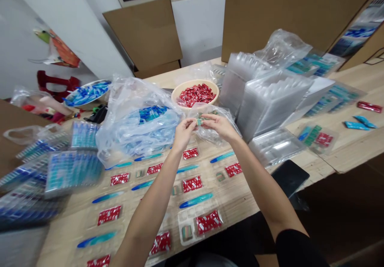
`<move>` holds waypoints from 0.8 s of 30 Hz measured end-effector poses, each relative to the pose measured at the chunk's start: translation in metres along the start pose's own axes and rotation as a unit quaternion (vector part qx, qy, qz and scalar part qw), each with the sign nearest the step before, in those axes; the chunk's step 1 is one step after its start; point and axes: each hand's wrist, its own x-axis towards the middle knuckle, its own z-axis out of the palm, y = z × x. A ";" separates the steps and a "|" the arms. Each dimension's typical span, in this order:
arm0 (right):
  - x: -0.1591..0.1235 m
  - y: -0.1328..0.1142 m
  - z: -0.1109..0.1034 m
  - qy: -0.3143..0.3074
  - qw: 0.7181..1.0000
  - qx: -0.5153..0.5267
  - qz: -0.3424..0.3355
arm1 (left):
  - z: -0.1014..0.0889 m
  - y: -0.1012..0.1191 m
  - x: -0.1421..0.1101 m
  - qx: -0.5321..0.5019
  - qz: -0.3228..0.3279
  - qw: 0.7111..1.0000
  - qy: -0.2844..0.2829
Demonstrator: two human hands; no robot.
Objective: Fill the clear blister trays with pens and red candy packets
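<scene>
My left hand (185,132) and my right hand (220,127) meet over the far middle of the table. Between their fingertips is a small green striped piece (199,122), pinched from both sides; its exact kind is too small to make out. Just beneath them lies a crumpled clear plastic bag (214,136) with similar pieces inside. Toward me, clear plastic trays (198,209) lie in rows. Many hold a blue tapered stick (196,200) and a red dotted packet (209,222); some also have a striped piece (186,232). My forearms cover part of the rows.
Behind my hands stands a cream bowl (177,93) of red packets. A plastic bag of blue sticks (126,135) sits left of it. Stacked clear trays (270,99) rise on the right, near a dark phone-like slab (290,177) at the table edge. Filled packs (73,171) are piled left.
</scene>
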 end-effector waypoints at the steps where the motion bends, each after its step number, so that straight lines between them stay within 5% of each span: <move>1: 0.003 0.002 -0.001 0.001 0.998 -0.064 0.006 | -0.002 0.003 -0.002 -0.027 -0.023 0.999 -0.001; 6: 0.026 0.019 0.001 -0.008 0.964 -0.257 0.061 | -0.011 0.026 -0.020 -0.131 -0.133 0.978 -0.090; 12: 0.045 0.031 0.009 -0.051 0.927 -0.356 0.103 | -0.011 0.040 -0.041 -0.124 -0.136 0.972 -0.147; 18: 0.038 0.028 0.005 -0.103 0.908 -0.387 0.119 | -0.010 0.033 -0.040 -0.157 -0.137 0.970 -0.128; 24: 0.033 0.023 0.006 -0.078 0.911 -0.382 0.136 | -0.018 0.026 -0.039 -0.133 -0.125 0.979 -0.088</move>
